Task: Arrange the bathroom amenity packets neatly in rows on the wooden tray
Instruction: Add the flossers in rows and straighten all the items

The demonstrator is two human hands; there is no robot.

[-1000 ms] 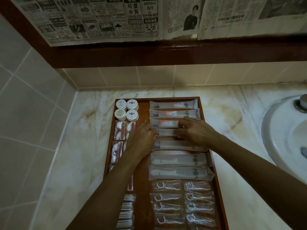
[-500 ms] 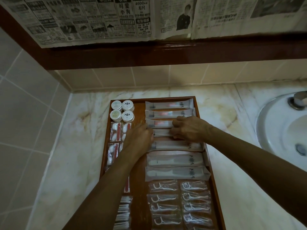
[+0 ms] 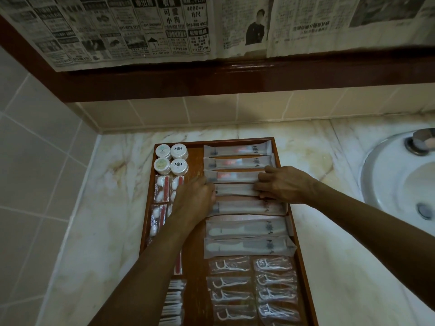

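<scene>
Marble desk (image 3: pixel 94 243) beside a sink (image 3: pixel 400 184) carries the wooden tray (image 3: pixel 303 267). Nearest, floss-pick packets (image 3: pixel 229 284) in two columns; at least eight show, more cut off. Beyond, two comb packets (image 3: pixel 247 228), then five long toothbrush packets; four round tubs (image 3: pixel 170 158) far left. Left hand (image 3: pixel 194 200) and right hand (image 3: pixel 286 184) pinch the ends of the fourth long packet (image 3: pixel 235 189), fingers curled on it. Step judged: squaring this row. Next: align its edges with neighbours, release.
</scene>
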